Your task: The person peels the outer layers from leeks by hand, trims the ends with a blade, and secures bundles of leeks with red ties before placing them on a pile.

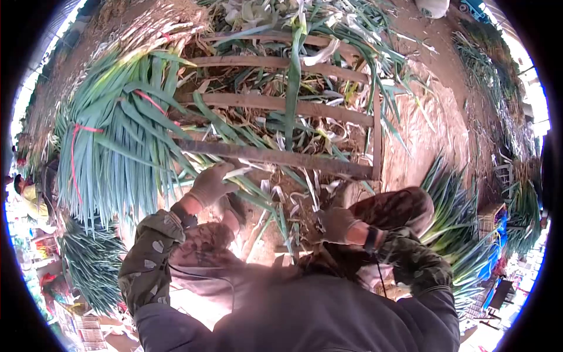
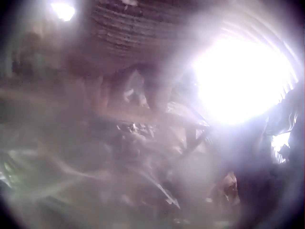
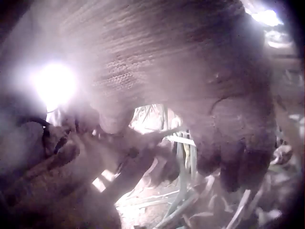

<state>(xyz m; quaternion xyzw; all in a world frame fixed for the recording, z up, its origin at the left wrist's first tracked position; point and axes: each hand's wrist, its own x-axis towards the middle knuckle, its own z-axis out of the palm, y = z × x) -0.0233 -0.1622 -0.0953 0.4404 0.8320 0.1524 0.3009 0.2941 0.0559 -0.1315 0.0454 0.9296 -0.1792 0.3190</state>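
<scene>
Two gloved hands at work on the near side of a slatted wooden frame. Left hand: just beside the frame's near bar, toward its left end, fingertips at a pale stalk. Whether they pinch it, cannot tell; glare washes out the left wrist view. Right hand: on the person's side of the frame, near its right corner, by a bent knee. Fingers point down in the right wrist view; what they grip, if anything, cannot be made out.

Loose green leaves lie between the hands, near side of the frame. Large onion bundle with red ties left of the frame; more greens to its right, near corner. One long leaf lies across the slats, peelings among them.

Step in hand, my reading: cleaning stalks, waste going toward the frame. Next move likely calls for a firm left hold on one stalk, right fingers drawing off poor leaves, then the stalk laid aside, clear of the scraps.
</scene>
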